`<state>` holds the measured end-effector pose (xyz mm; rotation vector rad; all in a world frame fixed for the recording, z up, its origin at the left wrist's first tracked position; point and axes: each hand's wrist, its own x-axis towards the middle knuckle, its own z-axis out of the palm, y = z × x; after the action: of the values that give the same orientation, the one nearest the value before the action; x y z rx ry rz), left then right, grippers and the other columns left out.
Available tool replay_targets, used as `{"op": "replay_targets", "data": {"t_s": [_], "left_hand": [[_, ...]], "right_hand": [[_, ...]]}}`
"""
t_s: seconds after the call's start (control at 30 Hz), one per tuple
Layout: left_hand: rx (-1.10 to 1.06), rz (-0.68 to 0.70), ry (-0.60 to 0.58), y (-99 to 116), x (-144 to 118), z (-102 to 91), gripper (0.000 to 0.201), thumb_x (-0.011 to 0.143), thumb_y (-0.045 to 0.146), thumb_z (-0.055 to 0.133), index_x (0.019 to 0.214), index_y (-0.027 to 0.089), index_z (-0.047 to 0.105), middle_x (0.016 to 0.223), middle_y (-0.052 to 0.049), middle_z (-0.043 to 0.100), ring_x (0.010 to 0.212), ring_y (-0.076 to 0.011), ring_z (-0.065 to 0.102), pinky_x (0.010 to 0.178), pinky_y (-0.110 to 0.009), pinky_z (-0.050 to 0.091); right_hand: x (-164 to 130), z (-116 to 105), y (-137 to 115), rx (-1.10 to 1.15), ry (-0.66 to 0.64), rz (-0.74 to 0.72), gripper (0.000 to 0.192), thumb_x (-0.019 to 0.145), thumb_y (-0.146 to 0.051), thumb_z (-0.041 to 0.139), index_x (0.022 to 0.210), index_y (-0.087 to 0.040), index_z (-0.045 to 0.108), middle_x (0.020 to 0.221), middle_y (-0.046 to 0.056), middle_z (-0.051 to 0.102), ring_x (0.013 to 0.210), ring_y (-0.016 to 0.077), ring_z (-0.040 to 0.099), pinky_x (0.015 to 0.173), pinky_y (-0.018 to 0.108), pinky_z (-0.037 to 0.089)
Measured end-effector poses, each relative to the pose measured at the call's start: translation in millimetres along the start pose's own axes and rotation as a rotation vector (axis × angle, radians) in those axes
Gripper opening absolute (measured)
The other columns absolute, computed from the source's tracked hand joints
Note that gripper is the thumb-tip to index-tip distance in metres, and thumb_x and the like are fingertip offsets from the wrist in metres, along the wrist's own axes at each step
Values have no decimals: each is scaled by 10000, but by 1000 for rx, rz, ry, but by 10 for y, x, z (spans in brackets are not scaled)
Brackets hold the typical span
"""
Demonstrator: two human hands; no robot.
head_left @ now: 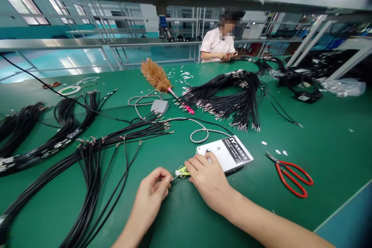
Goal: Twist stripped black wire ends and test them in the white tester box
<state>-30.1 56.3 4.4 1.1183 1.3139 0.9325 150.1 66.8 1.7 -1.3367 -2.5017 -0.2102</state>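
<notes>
Green table (319, 155) under me: my left hand (152, 192) pinches a thin wire end (175, 177); my right hand (207, 178) lies curled on a white box (229, 153), fingers at a yellow clip (182, 171), scissors (292, 176) nearby.

A small yellow-green clip (182, 171) with a white tip lies low in the middle of the frame on the green table, pinched between the fingertips of both hands. Just right of it sits a flat white tester box (225, 153), tilted, with a dark knob on top and printed lettering, and a grey cord looping away from it.
</notes>
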Motion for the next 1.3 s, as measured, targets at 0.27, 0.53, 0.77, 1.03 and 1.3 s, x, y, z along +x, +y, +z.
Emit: {"op": "replay_targets", "data": {"t_s": [0.27, 0.53, 0.77, 1.03, 1.3], "left_hand": [[4, -4, 6, -29, 123, 11, 320, 688, 463, 675, 647, 171, 553, 546, 71, 464, 435, -63, 354, 419, -176, 243], [47, 8, 4, -36, 177, 66, 287, 684, 448, 661, 623, 193, 545, 530, 66, 463, 440, -88, 376, 422, -194, 255], [83, 19, 10, -41, 175, 61, 254, 688, 426, 629, 624, 199, 539, 526, 63, 463, 442, -96, 371, 428, -203, 261], [106, 30, 3, -37, 186, 54, 259, 681, 436, 642, 632, 198, 552, 531, 64, 463, 447, -98, 372, 430, -204, 258], [167, 34, 40, -37, 152, -9, 267, 671, 445, 649, 616, 200, 557, 526, 57, 474, 450, -108, 400, 428, -205, 278]], "right_hand": [[126, -11, 51, -13, -71, -9, 187, 870, -122, 673, 698, -178, 630, 670, 2, 648, 717, 178, 545, 719, 359, 261], [138, -43, 37, 23, -89, 6, 125, 870, -134, 677, 761, -176, 634, 726, 12, 691, 781, 190, 582, 739, 371, 275], [-299, -349, 205, 213, 219, 75, 179, 928, -277, 636, 1097, -224, 614, 1160, 22, 709, 1129, 223, 577, 941, 406, 285], [-927, -252, 252, 226, 329, 223, 134, 943, -125, 511, 953, -230, 594, 1225, 34, 691, 1162, 233, 560, 916, 379, 339], [-781, -201, 206, 188, 422, 232, 194, 984, -155, 472, 912, -238, 631, 1088, -8, 753, 1040, 212, 616, 889, 378, 305]]}}
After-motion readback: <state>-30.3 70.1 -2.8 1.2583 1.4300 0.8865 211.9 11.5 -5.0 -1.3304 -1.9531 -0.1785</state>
